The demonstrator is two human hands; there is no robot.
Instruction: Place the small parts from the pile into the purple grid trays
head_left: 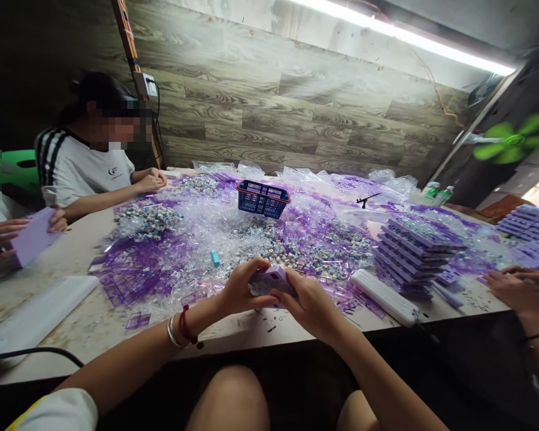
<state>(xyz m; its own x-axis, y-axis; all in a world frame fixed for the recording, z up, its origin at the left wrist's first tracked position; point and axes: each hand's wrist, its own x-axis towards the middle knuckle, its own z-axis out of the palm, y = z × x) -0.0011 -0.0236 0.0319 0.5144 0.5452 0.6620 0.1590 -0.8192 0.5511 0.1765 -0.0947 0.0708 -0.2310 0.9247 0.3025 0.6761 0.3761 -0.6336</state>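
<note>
Between my two hands, just above the table's front edge, is a light purple plastic piece (276, 274) with a clear part on its near side. My left hand (242, 290) grips its left end, thumb along the bottom. On the right end my right hand (312, 302) is closed, thumb at the near face. Beyond my hands spreads a heap of small white and blue parts (273, 239), mixed with clear pieces and purple transparent frames (139, 269). A small turquoise block (215, 258) lies left of my hands.
A dark blue basket (263, 200) stands in the heap. To the right are a stack of purple panels (408, 254) and a white power strip (384, 296). Another white strip (45, 314) lies left. Co-workers' hands (150, 179) are at left and right. A green fan (514, 140) stands far right.
</note>
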